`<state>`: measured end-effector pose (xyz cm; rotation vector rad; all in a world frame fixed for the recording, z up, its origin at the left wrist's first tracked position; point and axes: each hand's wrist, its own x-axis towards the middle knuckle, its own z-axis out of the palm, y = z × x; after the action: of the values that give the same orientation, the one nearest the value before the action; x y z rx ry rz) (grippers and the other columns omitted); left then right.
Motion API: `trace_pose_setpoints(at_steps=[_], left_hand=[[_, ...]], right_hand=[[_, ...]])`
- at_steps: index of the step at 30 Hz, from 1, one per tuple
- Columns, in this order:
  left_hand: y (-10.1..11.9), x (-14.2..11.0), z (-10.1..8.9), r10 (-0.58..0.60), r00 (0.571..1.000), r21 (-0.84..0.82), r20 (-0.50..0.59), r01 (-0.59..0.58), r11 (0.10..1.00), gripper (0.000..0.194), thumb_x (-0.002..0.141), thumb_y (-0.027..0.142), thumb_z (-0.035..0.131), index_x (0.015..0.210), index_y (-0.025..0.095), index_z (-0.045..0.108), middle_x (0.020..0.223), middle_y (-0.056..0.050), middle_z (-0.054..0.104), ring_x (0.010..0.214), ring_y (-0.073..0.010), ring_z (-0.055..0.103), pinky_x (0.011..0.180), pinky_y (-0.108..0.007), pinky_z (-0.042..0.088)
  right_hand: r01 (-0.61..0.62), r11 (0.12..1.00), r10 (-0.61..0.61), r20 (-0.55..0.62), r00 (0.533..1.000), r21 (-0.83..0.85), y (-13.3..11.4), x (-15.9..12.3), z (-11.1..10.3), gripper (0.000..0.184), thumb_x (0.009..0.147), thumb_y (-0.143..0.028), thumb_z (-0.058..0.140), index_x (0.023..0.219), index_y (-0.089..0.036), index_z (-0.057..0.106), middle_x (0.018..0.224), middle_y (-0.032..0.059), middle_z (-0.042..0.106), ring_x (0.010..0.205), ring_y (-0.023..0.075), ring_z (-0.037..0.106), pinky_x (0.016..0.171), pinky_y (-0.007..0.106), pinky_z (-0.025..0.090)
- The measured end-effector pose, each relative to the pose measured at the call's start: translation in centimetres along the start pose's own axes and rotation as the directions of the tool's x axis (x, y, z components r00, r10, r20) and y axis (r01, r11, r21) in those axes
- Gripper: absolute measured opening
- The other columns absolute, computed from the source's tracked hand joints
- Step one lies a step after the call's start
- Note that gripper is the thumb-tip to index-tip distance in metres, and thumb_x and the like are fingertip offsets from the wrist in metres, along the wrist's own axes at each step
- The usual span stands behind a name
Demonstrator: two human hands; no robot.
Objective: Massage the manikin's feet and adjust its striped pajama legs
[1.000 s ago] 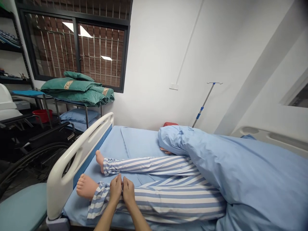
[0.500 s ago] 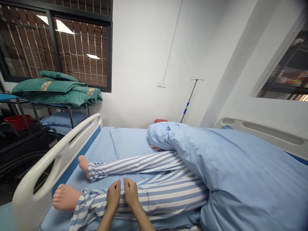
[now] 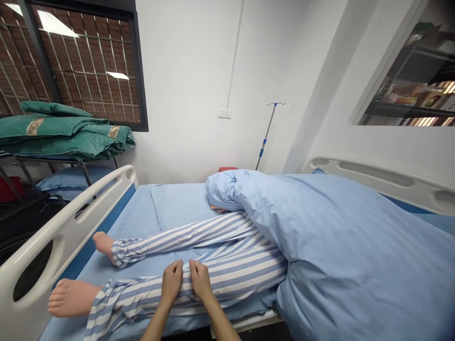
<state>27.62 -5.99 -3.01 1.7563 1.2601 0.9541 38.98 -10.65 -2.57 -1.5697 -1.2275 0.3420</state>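
Note:
My left hand [image 3: 172, 282] and my right hand [image 3: 201, 279] are side by side over the near leg of a manikin, both closed into loose fists with a narrow gap between them. Nothing shows in either one, and whether they touch the leg I cannot tell. The manikin's striped trousers [image 3: 245, 270] are blue and white, with a bare near foot [image 3: 73, 297] and a bare far foot [image 3: 104, 244] at the left. A light blue quilt [image 3: 330, 237] covers its upper body; a bit of the manikin's hand [image 3: 217, 209] peeks out at the quilt's edge.
The bed's white footboard [image 3: 67, 208] stands at the left, its headboard [image 3: 377, 175] at the right. Behind the bed are an IV pole [image 3: 266, 137] and a red object [image 3: 227, 169]. Folded green bedding [image 3: 67, 135] lies on a rack by the barred window [image 3: 88, 66].
The view has turned to the right, so the bed and room sit farther left. My closed hands have shifted slightly toward the manikin's knee and remain close together.

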Motion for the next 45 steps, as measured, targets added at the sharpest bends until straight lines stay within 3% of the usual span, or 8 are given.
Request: trace_pose_setpoints(at_steps=[3, 6, 16, 23, 29, 36, 40, 45], left_hand=[[0.8, -0.1, 1.2, 0.025, 0.999, 0.109, -0.038, -0.021, 0.994, 0.041, 0.079, 0.05, 0.039, 0.051, 0.021, 0.037, 0.049, 0.002, 0.04, 0.054, -0.0137, 0.038, 0.057, -0.026, 0.027], [1.9, 0.0, 2.8, -0.009, 0.997, 0.027, -0.075, 0.011, 1.0, 0.042, 0.08, 0.05, 0.038, 0.05, 0.021, 0.034, 0.049, 0.003, 0.035, 0.054, -0.0131, 0.037, 0.056, -0.026, 0.028], [6.2, -1.5, 11.3, 0.02, 1.0, -0.041, 0.001, -0.02, 0.999, 0.041, 0.08, 0.049, 0.037, 0.05, 0.021, 0.033, 0.049, 0.003, 0.035, 0.054, -0.0127, 0.036, 0.056, -0.026, 0.027], [9.0, -1.5, 15.2, 0.08, 0.989, 0.024, 0.124, -0.084, 0.996, 0.039, 0.079, 0.045, 0.039, 0.049, 0.02, 0.039, 0.049, 0.001, 0.042, 0.055, -0.0137, 0.041, 0.057, -0.027, 0.027], [11.6, -0.6, 18.1, 0.096, 0.978, -0.169, 0.184, -0.064, 0.983, 0.04, 0.081, 0.043, 0.04, 0.048, 0.02, 0.037, 0.047, 0.002, 0.039, 0.051, -0.0124, 0.039, 0.055, -0.026, 0.029], [11.3, -1.4, 19.9, 0.048, 0.996, 0.324, 0.071, -0.069, 0.944, 0.034, 0.084, 0.03, 0.037, 0.056, 0.019, 0.051, 0.062, -0.004, 0.061, 0.063, -0.016, 0.049, 0.059, -0.028, 0.022], [11.3, -1.8, 20.1, 0.063, 0.995, 0.386, 0.073, -0.087, 0.918, 0.032, 0.084, 0.028, 0.039, 0.058, 0.019, 0.054, 0.067, -0.007, 0.065, 0.067, -0.0175, 0.052, 0.061, -0.029, 0.022], [11.1, -1.5, 20.4, 0.05, 0.994, 0.39, 0.098, -0.084, 0.917, 0.023, 0.078, 0.024, 0.044, 0.058, 0.019, 0.053, 0.063, -0.005, 0.06, 0.067, -0.0173, 0.051, 0.061, -0.029, 0.023]], right_hand=[[0.014, 1.0, -0.014, -0.017, 1.0, 0.009, 0.8, 0.2, -1.7, 0.048, 0.093, -0.045, 0.032, 0.055, -0.019, 0.044, 0.051, -0.002, 0.045, 0.052, 0.012, 0.04, 0.052, 0.026, 0.023], [-0.009, 0.999, 0.008, -0.027, 1.0, -0.031, 1.6, 0.3, -3.7, 0.048, 0.094, -0.046, 0.031, 0.057, -0.019, 0.045, 0.051, -0.0019, 0.046, 0.051, 0.012, 0.04, 0.053, 0.026, 0.023], [-0.062, 0.991, 0.048, -0.12, 0.992, -0.12, 3.5, 0.5, -10.8, 0.047, 0.095, -0.044, 0.028, 0.06, -0.02, 0.047, 0.053, -0.0002, 0.05, 0.052, 0.0126, 0.044, 0.054, 0.027, 0.024], [-0.011, 0.986, -0.026, -0.218, 0.976, -0.168, 5.4, 1.1, -14.8, 0.046, 0.095, -0.043, 0.026, 0.063, -0.019, 0.049, 0.055, 0.0007, 0.052, 0.052, 0.0125, 0.045, 0.056, 0.026, 0.026], [-0.037, 0.983, -0.004, -0.22, 0.975, -0.179, 6.8, 1.6, -16.5, 0.051, 0.095, -0.046, 0.023, 0.063, -0.019, 0.053, 0.054, 0.0022, 0.056, 0.052, 0.0131, 0.048, 0.053, 0.026, 0.027], [-0.059, 0.885, -0.106, -0.324, 0.94, -0.462, 8.5, 3.5, -21.2, 0.051, 0.097, -0.04, 0.021, 0.065, -0.018, 0.054, 0.059, 0.0049, 0.06, 0.054, 0.0134, 0.05, 0.057, 0.027, 0.026], [-0.165, 0.756, -0.115, -0.377, 0.919, -0.633, 10.9, 4.1, -22.0, 0.054, 0.097, -0.038, 0.022, 0.066, -0.017, 0.06, 0.06, 0.0067, 0.063, 0.052, 0.0126, 0.049, 0.055, 0.028, 0.022], [-0.125, 0.663, -0.161, -0.304, 0.939, -0.738, 11.8, 3.8, -21.5, 0.051, 0.097, -0.035, 0.026, 0.065, -0.017, 0.061, 0.058, 0.0049, 0.063, 0.051, 0.0111, 0.049, 0.053, 0.028, 0.018]])
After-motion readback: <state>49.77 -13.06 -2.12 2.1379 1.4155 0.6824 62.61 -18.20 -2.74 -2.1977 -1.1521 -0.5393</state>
